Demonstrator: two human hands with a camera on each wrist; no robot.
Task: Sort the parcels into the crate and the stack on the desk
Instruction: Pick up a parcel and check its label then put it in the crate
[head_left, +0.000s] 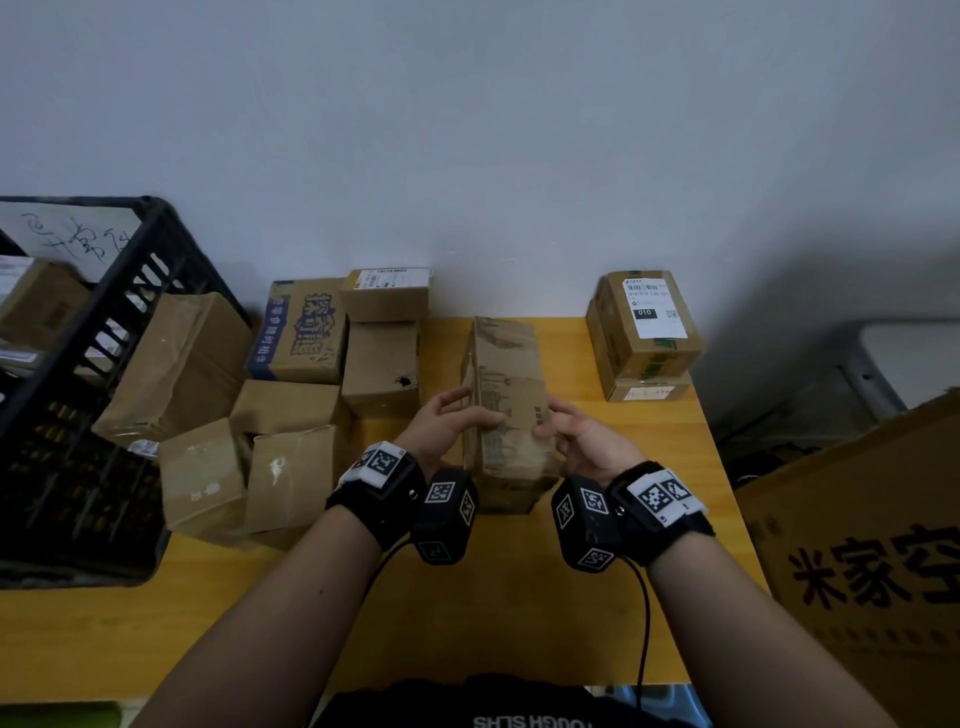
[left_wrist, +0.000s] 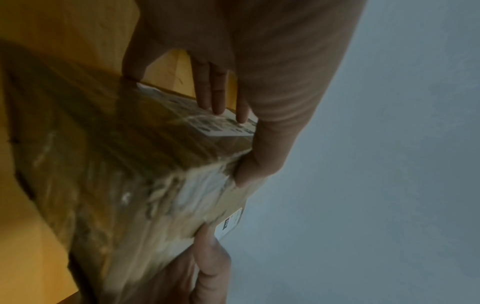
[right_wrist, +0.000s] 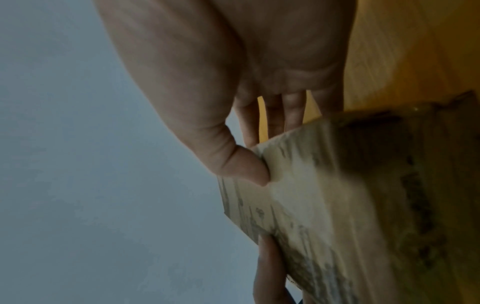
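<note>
A long brown parcel (head_left: 506, 410) printed with dark drawings is over the middle of the orange desk (head_left: 467, 613), held by both hands. My left hand (head_left: 457, 415) grips its left side and my right hand (head_left: 566, 423) its right side. In the left wrist view the thumb lies on the parcel's (left_wrist: 116, 164) upper edge and the fingers (left_wrist: 210, 90) press a face with a white label. The right wrist view shows the thumb pinching the parcel (right_wrist: 337, 205), fingers (right_wrist: 293, 111) behind it. The black crate (head_left: 119, 291) stands far left. A stack of two parcels (head_left: 647, 332) sits back right.
Several loose cardboard parcels (head_left: 291, 415) crowd the desk between the crate and the held parcel. A large carton with black characters (head_left: 872, 582) stands beyond the desk's right edge. A white wall (head_left: 519, 130) backs the desk.
</note>
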